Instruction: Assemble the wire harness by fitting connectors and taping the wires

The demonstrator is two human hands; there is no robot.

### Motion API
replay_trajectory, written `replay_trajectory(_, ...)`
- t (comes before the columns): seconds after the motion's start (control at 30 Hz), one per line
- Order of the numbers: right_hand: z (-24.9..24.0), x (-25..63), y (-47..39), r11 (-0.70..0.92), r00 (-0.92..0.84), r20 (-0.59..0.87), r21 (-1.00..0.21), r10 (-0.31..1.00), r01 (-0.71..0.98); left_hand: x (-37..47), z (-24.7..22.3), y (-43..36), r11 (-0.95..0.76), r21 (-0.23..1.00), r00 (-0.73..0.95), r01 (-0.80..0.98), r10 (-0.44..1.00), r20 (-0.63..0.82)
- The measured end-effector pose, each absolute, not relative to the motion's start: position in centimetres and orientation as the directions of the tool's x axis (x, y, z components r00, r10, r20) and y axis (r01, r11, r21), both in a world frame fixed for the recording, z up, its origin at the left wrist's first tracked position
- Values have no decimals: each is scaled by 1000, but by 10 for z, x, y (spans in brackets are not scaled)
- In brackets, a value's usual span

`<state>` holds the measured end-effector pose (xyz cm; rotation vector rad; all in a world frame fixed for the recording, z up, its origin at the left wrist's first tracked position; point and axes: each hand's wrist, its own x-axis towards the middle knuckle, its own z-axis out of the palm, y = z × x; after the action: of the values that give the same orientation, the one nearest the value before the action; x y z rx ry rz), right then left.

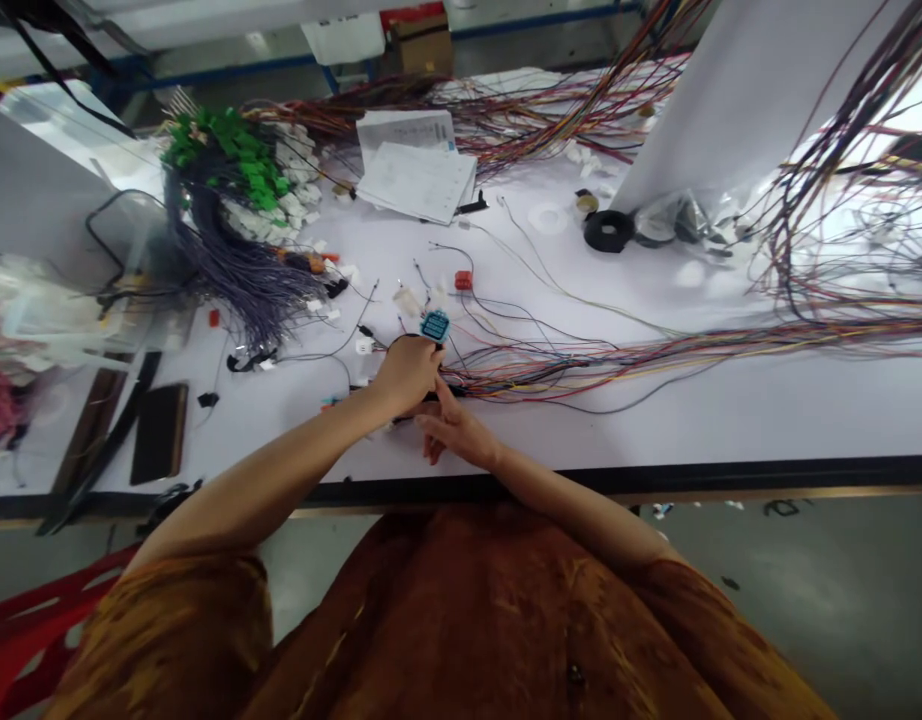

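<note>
In the head view my left hand point(410, 376) is closed around the end of a wire harness point(498, 375), back of the hand up. A teal multi-way connector point(435, 326) sticks out just beyond its knuckles. Beside it, my right hand point(461, 432) has its index finger stretched up against the left hand and the bundle, while the other fingers are loosely bent and apart. Black wrapping shows on the bundle by the fingers; the grip itself is partly hidden. A red connector point(463, 281) and a white connector point(364, 346) lie close by on wires.
Purple wires point(243, 265) with green connectors point(228, 150) are heaped at the left. Papers point(416, 180) lie at the back, with a black tape roll point(609, 231) to their right. A phone point(159, 433) rests near the table's dark front edge point(731, 478). Loose wires trail rightward.
</note>
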<state>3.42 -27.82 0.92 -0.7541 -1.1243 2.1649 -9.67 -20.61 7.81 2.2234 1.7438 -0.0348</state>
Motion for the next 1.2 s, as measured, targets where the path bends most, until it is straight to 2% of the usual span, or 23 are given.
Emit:
replay_trajectory(0.1, 17, 61, -252, -310, -556, -235, -950, 797, -43, -104, 63, -229, -347, 235, 375, 908, 923, -84)
replay_trajectory(0.2, 28, 74, -213, -121, -333, -145, -988, 932, 93, -112, 45, -254, -414, 252, 425, 874, 905, 12)
replay_trajectory(0.33, 30, 53, -171, 56, -374, -88, -933, 923, 356, -118, 21, -269, -464, 353, 458, 813, 883, 104)
replay_trajectory(0.43, 22, 37, -160, 70, -364, -119, -882, 924, 467, -121, 9, -268, -286, 549, 240, 785, 958, 156)
replay_trajectory(0.53, 19, 46, -166, 0, -319, -160, -894, 934, 448, -120, 6, -264, -105, 732, -44, 673, 982, 182)
replay_trajectory(0.6, 22, 60, -174, 22, -328, -148, -887, 933, 462, -118, 8, -259, 14, 832, -152, 555, 985, 85)
replay_trajectory(0.7, 31, 78, -182, 161, -350, -70, -794, 934, 586, -114, 11, -249, 169, 916, -166, 364, 979, -115)
replay_trajectory(0.8, 37, 78, -181, 389, -496, 31, -664, 868, 639, -113, 10, -239, 183, 941, -127, 283, 980, -153)
replay_trajectory(0.9, 39, 67, -180, 590, -713, 25, -583, 701, 559, -113, 8, -238, 141, 904, -111, 403, 988, -105)
replay_trajectory(1.07, 36, 58, -185, 684, -762, -73, -391, 644, 615, -109, 9, -243, 88, 769, -135, 633, 991, -2)
replay_trajectory(1.2, 32, 61, -183, 676, -759, -101, -390, 643, 625, -100, 8, -248, 145, 802, -185, 580, 982, -43)
